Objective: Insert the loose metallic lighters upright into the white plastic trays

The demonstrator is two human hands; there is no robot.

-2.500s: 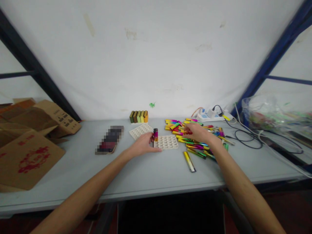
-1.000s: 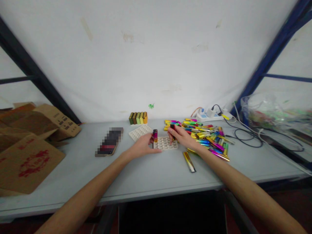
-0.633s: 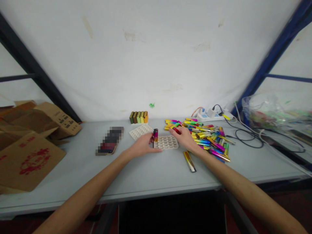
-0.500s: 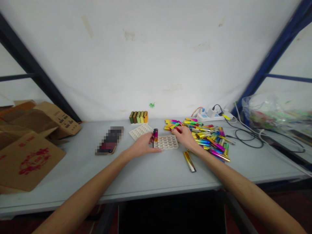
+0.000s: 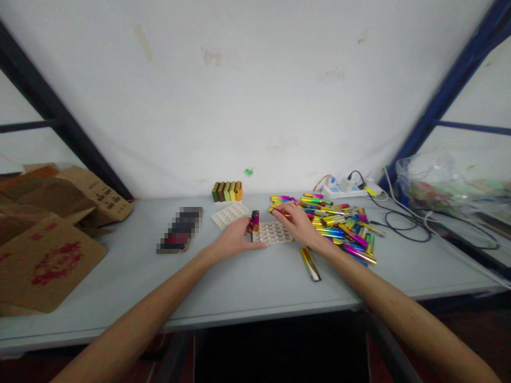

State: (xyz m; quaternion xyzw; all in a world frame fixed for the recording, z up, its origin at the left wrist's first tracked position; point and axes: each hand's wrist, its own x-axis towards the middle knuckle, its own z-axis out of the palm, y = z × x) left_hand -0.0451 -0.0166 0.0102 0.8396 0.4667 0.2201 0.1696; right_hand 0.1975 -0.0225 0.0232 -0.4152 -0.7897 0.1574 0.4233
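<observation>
A white tray with rows of round-edged slots (image 5: 275,234) lies on the table before me. My left hand (image 5: 236,235) grips its left end, thumb along the front edge, fingers partly hidden. Beside those fingers a purple and orange lighter (image 5: 255,221) with a dark top stands upright in the tray. Over the tray's right back part, my right hand (image 5: 294,221) pinches a small red lighter (image 5: 275,211), mostly covered by the fingers. Shiny metallic-coloured lighters (image 5: 339,223) lie in a loose heap right of the tray. One gold and silver lighter (image 5: 310,264) lies apart, nearer the front edge.
A second white tray (image 5: 227,214) lies behind my left hand, and a block of upright lighters (image 5: 227,191) stands by the wall. A blurred-out dark object (image 5: 179,231) and cardboard boxes (image 5: 56,255) are leftward. A power strip (image 5: 345,189) with cables sits back right.
My right hand has moved slightly left from the heap's edge toward the tray, carrying the red lighter. My left hand and the upright lighter have hardly moved.
</observation>
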